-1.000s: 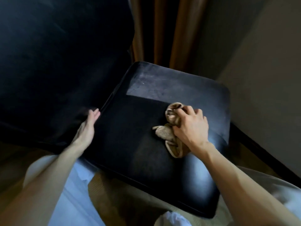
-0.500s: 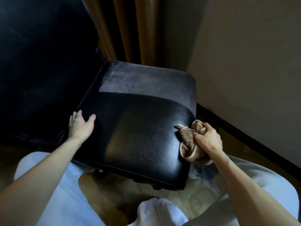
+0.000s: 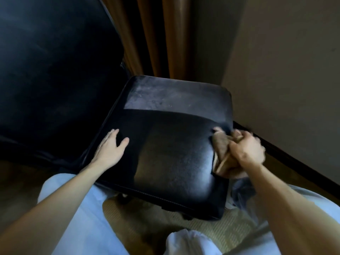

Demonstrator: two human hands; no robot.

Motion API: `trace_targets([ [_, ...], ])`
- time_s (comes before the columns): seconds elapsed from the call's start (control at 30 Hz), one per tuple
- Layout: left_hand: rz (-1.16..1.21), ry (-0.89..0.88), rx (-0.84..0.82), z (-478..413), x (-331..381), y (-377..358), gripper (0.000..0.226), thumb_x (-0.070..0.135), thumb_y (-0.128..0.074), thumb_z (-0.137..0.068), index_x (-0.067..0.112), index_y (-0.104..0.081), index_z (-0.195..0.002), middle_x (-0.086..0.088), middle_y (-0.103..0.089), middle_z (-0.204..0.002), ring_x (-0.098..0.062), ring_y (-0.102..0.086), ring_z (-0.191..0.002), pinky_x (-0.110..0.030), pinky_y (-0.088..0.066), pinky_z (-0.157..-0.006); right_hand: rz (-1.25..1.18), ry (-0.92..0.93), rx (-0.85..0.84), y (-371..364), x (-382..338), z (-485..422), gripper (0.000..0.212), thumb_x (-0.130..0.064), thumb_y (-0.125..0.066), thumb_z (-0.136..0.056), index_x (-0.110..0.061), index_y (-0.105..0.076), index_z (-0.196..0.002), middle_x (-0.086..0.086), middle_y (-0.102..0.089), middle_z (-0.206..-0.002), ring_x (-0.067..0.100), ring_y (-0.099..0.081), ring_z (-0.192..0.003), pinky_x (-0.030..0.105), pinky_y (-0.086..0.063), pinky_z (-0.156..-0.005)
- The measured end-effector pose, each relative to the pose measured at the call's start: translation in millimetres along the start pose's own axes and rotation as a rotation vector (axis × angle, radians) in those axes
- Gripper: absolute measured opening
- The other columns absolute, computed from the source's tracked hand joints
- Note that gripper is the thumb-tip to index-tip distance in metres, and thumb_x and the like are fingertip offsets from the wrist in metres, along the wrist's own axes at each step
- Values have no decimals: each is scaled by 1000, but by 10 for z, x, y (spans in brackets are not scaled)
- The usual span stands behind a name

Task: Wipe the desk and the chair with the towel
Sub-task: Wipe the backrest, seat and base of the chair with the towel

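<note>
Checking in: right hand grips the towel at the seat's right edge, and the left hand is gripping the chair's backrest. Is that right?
Not quite. The left hand grips nothing: the head view shows it lying open and flat on the seat, near its left edge. The rest holds: the right hand grips the towel at the seat's right edge.

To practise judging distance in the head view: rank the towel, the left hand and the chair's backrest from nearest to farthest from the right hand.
1. towel: gripped in the right hand, at the seat's right edge.
2. left hand: flat on the seat's left side.
3. backrest: beyond it, far left.
</note>
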State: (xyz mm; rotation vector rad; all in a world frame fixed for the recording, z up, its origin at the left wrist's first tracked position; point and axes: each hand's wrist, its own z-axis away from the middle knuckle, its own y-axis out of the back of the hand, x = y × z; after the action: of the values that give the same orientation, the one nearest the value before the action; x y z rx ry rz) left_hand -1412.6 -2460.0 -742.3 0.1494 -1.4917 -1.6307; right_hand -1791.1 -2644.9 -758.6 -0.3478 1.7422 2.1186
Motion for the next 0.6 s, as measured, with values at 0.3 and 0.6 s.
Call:
trace_targets([
  [0.3,42,9,100,-52,-169,6,61,39,-52,-105,8,-39,-156,-12,-30,-166,-26,-21,-156,-37,-14,-127,274,554,82,-201,-702,244,56,-40,-71,-78,-29,-59,-132,8,-55,-131,40,-51,-111,49,-48,-89],
  [0.6,497,-13,438,-16,-489,194,21,23,-53,-105,27,-73,-109,14,-76,-89,-16,-70,-84,-26,-52,-83,156,1010,43,-474,-2119,673,69,-45,-66,-74,-33,-53,-140,1,-54,-139,33,-50,-117,45,-50,-88],
])
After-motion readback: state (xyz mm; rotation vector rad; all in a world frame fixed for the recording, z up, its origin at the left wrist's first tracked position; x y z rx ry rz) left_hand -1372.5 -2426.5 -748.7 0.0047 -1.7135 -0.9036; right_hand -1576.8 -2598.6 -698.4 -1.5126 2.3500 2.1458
